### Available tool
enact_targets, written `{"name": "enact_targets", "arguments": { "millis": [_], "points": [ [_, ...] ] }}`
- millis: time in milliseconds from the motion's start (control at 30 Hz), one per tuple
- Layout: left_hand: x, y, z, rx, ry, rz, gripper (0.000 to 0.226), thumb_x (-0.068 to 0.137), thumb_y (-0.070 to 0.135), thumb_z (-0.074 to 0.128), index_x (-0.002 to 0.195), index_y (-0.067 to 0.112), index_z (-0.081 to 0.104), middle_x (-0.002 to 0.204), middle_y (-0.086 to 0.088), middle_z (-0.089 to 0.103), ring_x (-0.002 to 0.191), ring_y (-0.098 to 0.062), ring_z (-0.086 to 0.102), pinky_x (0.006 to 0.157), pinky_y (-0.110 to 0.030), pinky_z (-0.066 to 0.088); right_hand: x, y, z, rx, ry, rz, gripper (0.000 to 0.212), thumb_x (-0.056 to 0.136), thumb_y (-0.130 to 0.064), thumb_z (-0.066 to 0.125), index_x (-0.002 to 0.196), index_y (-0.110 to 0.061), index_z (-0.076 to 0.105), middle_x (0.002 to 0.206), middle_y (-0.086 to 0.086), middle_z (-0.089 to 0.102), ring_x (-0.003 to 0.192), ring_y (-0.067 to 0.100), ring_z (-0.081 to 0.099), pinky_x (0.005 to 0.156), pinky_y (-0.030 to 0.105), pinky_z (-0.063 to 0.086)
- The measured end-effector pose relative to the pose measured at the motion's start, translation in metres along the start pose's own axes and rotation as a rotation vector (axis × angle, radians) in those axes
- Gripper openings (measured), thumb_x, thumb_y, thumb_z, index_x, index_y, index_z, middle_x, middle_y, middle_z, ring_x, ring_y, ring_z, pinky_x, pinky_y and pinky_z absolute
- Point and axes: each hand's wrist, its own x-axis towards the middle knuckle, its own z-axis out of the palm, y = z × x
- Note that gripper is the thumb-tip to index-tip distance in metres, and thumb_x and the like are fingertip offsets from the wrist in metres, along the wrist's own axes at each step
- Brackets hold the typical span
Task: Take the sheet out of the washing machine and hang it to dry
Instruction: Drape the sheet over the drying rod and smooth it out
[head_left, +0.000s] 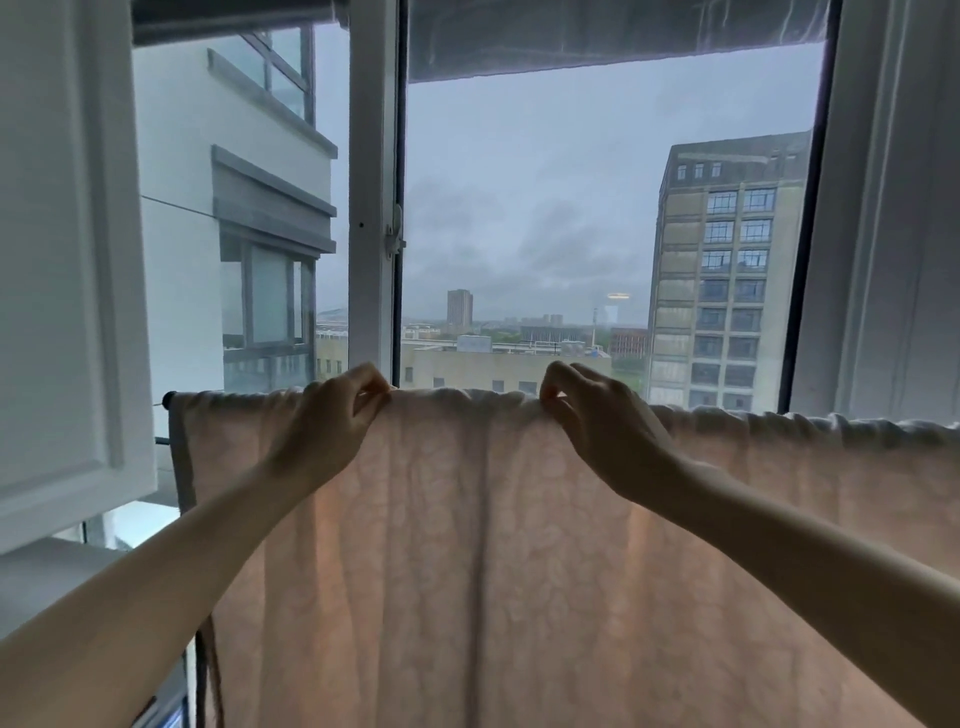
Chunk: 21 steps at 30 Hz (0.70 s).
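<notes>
A pale pink patterned sheet (467, 545) hangs draped over a horizontal rod (167, 400) in front of the window, and only the rod's dark left end shows. The cloth spreads from the rod's left end to the right edge of the view, with bunched folds along the top. My left hand (332, 415) pinches the sheet's top fold near the middle. A short way to its right, my right hand (592, 415) pinches the same top edge. Both forearms reach up from below. The washing machine is not in view.
A white window frame post (371, 208) stands behind the rod, with a latch on it. An opened white window sash (67, 260) juts in at the left. A white wall or frame (893, 208) borders the right. Buildings lie outside.
</notes>
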Motion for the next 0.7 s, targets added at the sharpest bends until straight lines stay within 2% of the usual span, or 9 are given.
{"name": "enact_targets", "arguments": {
  "millis": [67,167,267,400,467,500,600,700],
  "points": [
    [-0.008,0.005,0.002,-0.004,-0.002,0.049,0.004,0.094,0.025,0.057,0.094,0.022,0.06,0.086,0.001,0.072,0.075,-0.012,0.069,0.074,-0.034,0.057,-0.006,0.0,0.001,0.025,0.023,-0.052,0.007,0.097,-0.023,0.049,0.091,-0.019,0.05,0.086,-0.003,0.058,0.068,0.016,0.056,0.068,0.034,0.048],
    [-0.021,0.008,0.004,0.011,-0.021,0.128,0.009,0.093,0.014,0.058,0.096,0.008,0.064,0.114,-0.008,0.07,0.101,-0.018,0.068,0.087,-0.024,0.05,-0.021,0.002,0.001,-0.046,-0.007,-0.174,0.013,0.098,-0.024,0.048,0.097,-0.015,0.057,0.11,0.0,0.061,0.093,0.017,0.06,0.088,0.033,0.047],
    [-0.032,0.006,0.003,0.052,-0.047,0.187,0.013,0.091,0.013,0.058,0.098,0.007,0.066,0.126,-0.009,0.063,0.117,-0.022,0.059,0.098,-0.031,0.046,-0.032,0.006,0.0,-0.104,-0.003,-0.225,0.013,0.097,-0.022,0.053,0.098,-0.013,0.062,0.125,0.003,0.059,0.11,0.019,0.057,0.097,0.033,0.044],
    [-0.04,0.004,-0.005,0.13,-0.079,0.263,0.012,0.09,0.021,0.06,0.096,0.013,0.067,0.121,-0.005,0.065,0.115,-0.021,0.059,0.098,-0.038,0.048,-0.036,-0.002,-0.006,-0.167,-0.001,-0.253,0.009,0.094,-0.019,0.053,0.092,-0.015,0.061,0.122,0.004,0.058,0.112,0.022,0.055,0.094,0.037,0.046],
    [-0.031,0.002,-0.013,0.106,-0.071,0.218,0.021,0.094,0.035,0.053,0.096,0.018,0.066,0.118,0.002,0.065,0.109,-0.014,0.06,0.095,-0.037,0.047,-0.031,-0.007,-0.007,-0.219,-0.014,-0.268,0.011,0.092,-0.023,0.051,0.094,-0.016,0.059,0.115,0.003,0.059,0.103,0.021,0.058,0.086,0.038,0.049],
    [-0.023,0.001,-0.017,0.055,-0.064,0.143,0.023,0.095,0.037,0.052,0.1,0.019,0.065,0.117,0.004,0.065,0.105,-0.011,0.061,0.093,-0.035,0.048,-0.026,-0.01,-0.009,-0.226,-0.025,-0.252,0.015,0.092,-0.028,0.05,0.096,-0.016,0.057,0.111,0.002,0.06,0.098,0.02,0.059,0.082,0.037,0.05],
    [0.0,-0.011,-0.028,0.013,-0.153,-0.05,0.023,0.096,0.022,0.058,0.118,0.017,0.062,0.119,0.001,0.066,0.097,-0.008,0.059,0.089,-0.024,0.046,-0.006,-0.019,-0.005,-0.222,-0.06,-0.182,0.026,0.092,-0.038,0.048,0.108,-0.018,0.055,0.107,-0.001,0.061,0.09,0.016,0.06,0.074,0.029,0.049],
    [0.005,-0.027,-0.032,0.135,-0.237,-0.069,0.025,0.094,0.015,0.06,0.118,0.016,0.064,0.117,-0.002,0.069,0.096,-0.007,0.059,0.087,-0.019,0.041,0.009,-0.026,0.005,-0.164,-0.121,-0.129,0.034,0.093,-0.042,0.051,0.119,-0.02,0.052,0.113,-0.001,0.062,0.095,0.018,0.062,0.07,0.027,0.043]
  ]
}}
